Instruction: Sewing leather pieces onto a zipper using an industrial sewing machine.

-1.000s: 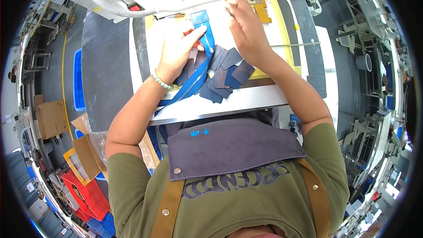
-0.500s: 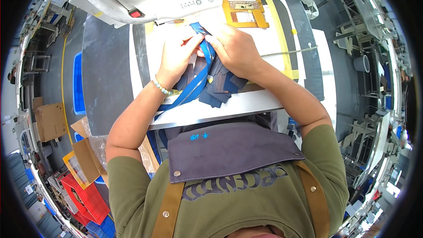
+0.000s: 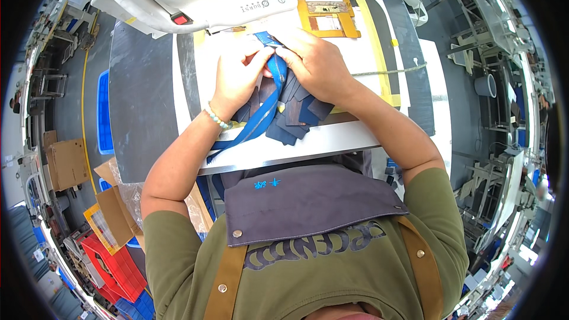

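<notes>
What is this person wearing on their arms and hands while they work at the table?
Both hands are bare, with no gloves. The left hand has a bracelet of small pale beads around its wrist; the right hand shows no jewellery. The forearms are uncovered: the olive green T-shirt has short sleeves that end above the elbows.

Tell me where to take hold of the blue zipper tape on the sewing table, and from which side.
Grip the blue zipper tape on its free lower stretch, likely best from the person's left. The top end is already pinched between the left hand and right hand, and dark fabric pieces crowd its right edge. The lower part runs diagonally toward the near table edge, flat and exposed.
</notes>
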A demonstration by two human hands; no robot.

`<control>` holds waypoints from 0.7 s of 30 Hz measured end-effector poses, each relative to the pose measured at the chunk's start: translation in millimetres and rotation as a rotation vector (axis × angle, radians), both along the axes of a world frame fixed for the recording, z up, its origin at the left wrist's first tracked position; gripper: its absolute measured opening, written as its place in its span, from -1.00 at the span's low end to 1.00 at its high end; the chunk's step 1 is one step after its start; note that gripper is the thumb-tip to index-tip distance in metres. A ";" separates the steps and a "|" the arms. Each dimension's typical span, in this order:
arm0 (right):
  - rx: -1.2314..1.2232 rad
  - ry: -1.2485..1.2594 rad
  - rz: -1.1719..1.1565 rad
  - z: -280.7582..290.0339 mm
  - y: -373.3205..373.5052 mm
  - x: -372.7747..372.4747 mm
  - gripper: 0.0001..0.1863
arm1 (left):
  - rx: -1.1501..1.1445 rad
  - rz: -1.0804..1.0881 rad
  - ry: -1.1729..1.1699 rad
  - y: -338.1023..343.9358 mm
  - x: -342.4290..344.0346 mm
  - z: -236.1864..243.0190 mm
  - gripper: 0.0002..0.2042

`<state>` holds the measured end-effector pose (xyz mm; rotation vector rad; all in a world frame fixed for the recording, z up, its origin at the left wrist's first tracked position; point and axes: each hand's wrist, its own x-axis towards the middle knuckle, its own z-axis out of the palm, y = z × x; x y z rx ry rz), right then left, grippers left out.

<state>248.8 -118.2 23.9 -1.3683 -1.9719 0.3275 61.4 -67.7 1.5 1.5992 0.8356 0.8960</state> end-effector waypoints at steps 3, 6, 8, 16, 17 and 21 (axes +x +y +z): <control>-0.027 0.020 0.009 -0.5 -1.3 -0.7 -0.62 | 0.050 0.052 0.040 -4.5 2.5 0.8 -0.83; -0.064 0.035 0.030 2.6 -2.7 -2.2 -0.62 | 0.227 0.102 0.101 -7.2 3.0 5.2 -0.85; -0.073 0.045 0.046 2.2 -2.7 -2.1 -0.62 | 0.695 0.178 0.240 -4.9 3.4 6.5 -0.90; -0.231 0.284 0.082 3.0 -1.2 -2.5 -0.64 | 0.854 0.159 0.354 -3.0 -3.8 1.4 -0.94; -0.232 0.286 0.079 1.4 -1.0 -1.4 -0.64 | 0.894 0.142 0.380 -2.2 -3.3 1.6 -0.93; -0.222 0.263 0.082 -2.0 -0.3 -1.0 -0.65 | 1.051 0.131 0.361 -2.3 6.8 4.6 -0.95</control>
